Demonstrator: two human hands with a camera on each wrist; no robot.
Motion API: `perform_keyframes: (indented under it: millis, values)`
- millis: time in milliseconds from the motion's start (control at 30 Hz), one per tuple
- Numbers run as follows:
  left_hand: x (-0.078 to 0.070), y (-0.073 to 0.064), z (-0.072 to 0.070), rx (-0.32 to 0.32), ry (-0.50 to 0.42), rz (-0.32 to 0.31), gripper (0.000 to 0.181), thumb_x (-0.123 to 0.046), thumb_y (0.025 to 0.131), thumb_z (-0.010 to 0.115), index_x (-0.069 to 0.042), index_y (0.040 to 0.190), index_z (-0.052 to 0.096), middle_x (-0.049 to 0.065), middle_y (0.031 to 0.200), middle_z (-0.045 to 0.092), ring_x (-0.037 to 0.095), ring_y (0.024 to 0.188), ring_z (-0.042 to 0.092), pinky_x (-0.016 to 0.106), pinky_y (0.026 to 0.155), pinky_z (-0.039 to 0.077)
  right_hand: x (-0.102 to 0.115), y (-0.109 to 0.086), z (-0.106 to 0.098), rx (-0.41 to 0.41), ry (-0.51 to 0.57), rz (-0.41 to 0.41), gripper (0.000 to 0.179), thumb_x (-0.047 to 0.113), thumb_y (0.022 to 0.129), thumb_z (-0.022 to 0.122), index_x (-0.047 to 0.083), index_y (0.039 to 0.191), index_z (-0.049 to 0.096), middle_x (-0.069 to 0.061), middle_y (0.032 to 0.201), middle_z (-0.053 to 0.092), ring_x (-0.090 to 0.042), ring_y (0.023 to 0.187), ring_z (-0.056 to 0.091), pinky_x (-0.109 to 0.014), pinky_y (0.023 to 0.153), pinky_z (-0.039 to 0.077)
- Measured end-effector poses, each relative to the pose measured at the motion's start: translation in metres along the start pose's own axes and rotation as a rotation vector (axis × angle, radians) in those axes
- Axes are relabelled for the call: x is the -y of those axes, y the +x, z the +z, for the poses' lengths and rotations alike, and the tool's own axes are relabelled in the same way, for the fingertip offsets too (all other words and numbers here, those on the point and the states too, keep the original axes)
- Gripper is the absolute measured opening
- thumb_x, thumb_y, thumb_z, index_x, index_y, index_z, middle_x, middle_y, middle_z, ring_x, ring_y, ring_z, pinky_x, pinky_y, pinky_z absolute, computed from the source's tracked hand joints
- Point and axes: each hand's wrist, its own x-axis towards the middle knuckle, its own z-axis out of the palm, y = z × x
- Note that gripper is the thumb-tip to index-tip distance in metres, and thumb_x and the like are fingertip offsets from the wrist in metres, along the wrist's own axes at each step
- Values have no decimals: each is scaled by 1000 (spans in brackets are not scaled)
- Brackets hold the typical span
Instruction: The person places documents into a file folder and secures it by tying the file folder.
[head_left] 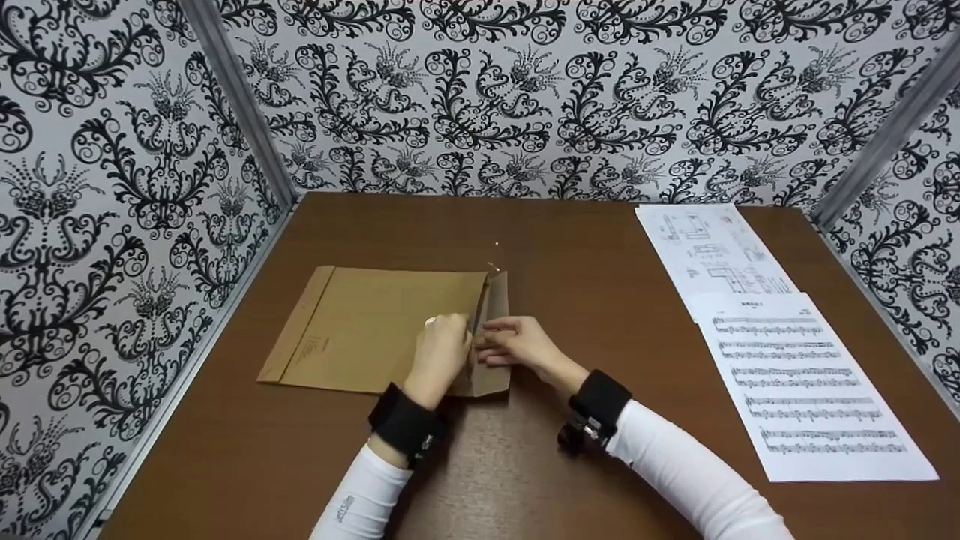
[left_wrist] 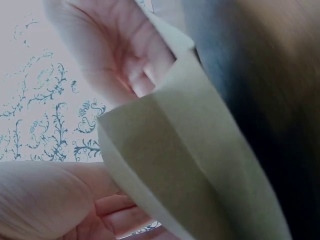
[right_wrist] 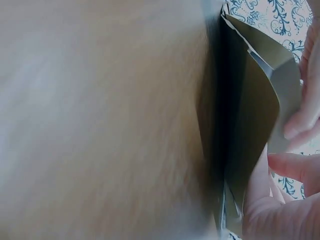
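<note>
From here I see a brown envelope lying left of centre on the table, the left hand pinching its open edge, the right hand at its flap, pinching or not I cannot tell, then sheet music overlapping a drawing

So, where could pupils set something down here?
Brown tabletop between the kraft envelope and the technical drawing; also front-left, bordered by envelope and left sleeve. Crowded: the envelope's open end, where left fingers and right fingers work.
</note>
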Motion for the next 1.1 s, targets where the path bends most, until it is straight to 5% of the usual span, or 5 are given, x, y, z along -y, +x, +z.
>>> perform_keyframes:
  millis: [467,833,967,1100]
  values:
    - [2,-2,19,-22,72,33,14,-3,89,67,2,76,69,22,79,75,39,71,73,50,60,59,5,-22,-33,32,23,-44,44,7,104,55,-15,141,48,-30,125,70,-9,83,77,-25,79,63]
    - [-1,-9,28,-138,188,139,17,-1,82,73,0,65,67,16,67,71,32,61,70,42,52,57,5,-37,-59,22,11,-44,48,11,105,54,-15,144,45,-34,131,65,-13,90,78,-27,82,63]
    - [-2,-12,24,-82,235,195,16,-3,81,73,0,66,68,16,68,71,32,60,70,42,51,57,4,-43,-76,-3,0,-42,48,11,105,54,-16,144,44,-33,130,65,-11,88,78,-27,82,63]
    - [-3,-13,16,81,228,208,17,-10,86,73,0,72,70,17,78,74,35,71,72,46,59,59,1,-53,-100,-23,-45,-36,49,11,105,54,-18,144,43,-34,131,65,-11,90,78,-26,83,62]
